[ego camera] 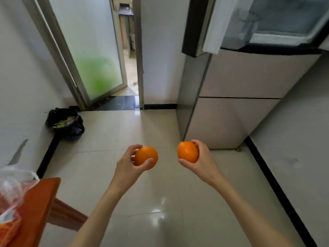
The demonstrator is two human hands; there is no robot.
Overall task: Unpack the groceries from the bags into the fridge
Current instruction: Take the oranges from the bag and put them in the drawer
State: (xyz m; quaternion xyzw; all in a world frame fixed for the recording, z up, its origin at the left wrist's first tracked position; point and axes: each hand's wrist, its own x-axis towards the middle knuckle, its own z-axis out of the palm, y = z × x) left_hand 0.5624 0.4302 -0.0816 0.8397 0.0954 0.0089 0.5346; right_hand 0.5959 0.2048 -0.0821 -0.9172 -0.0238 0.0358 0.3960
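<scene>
Orange fruit in transit: the left hand [128, 164] is clasped round one orange [146, 157], the right hand [201, 157] round a second orange [187, 152], both held low before the fridge [231, 97]. Carrying step, judged; next, lift toward its open upper door [267, 24].

Left hand [129, 163] grips an orange [146, 158], thumb across its near face, fingers curled over the top. Right hand [203, 157] grips a second orange [188, 152], fingers wrapped round its far side, thumb beneath. The two fruits are near each other, not touching, both held over pale glossy floor tiles [160, 202]. Fridge [236, 97] stands ahead and right of the right hand, upper door [199, 27] swung open. Plastic grocery bag [12, 191] lies on an orange table [37, 207], below-left of the left hand. Black bin bag [65, 122] sits on the floor, ahead-left.
</scene>
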